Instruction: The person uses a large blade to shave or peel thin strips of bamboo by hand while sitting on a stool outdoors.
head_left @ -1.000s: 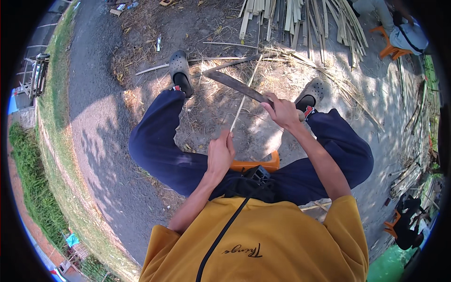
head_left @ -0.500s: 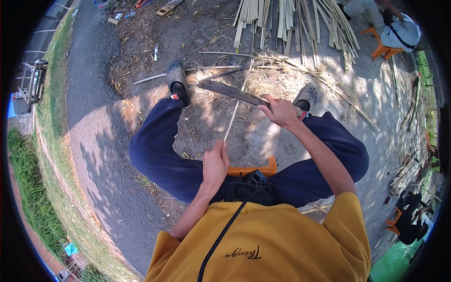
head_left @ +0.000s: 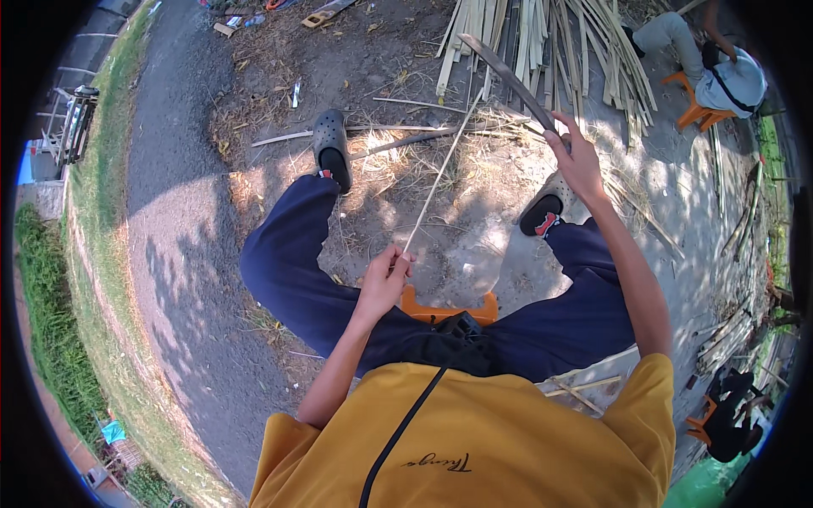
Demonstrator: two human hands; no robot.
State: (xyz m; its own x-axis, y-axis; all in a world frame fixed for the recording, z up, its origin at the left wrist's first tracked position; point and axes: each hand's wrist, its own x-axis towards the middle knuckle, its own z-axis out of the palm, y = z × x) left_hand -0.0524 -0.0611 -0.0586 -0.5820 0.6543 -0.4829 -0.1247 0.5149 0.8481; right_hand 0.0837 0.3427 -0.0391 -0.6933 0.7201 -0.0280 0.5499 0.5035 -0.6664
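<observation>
My left hand (head_left: 384,280) is closed on the near end of a long, thin bamboo strip (head_left: 443,172), which slants away from me and to the right over the ground. My right hand (head_left: 579,162) grips the handle of a machete (head_left: 506,76). Its dark, slightly curved blade points far and left, beyond the strip's far end. The handle is mostly hidden by my fingers. Whether the blade hangs above the ground or rests on something there, I cannot tell.
A pile of split bamboo slats (head_left: 533,38) lies ahead. Loose sticks (head_left: 406,144) and shavings are between my feet. A handsaw (head_left: 329,12) lies far left. One person (head_left: 732,80) sits on an orange stool at the far right, another (head_left: 732,415) at the near right.
My right hand has swung the machete away and to the right, off its earlier place across the strip. The left hand still holds the strip and has shifted slightly.
</observation>
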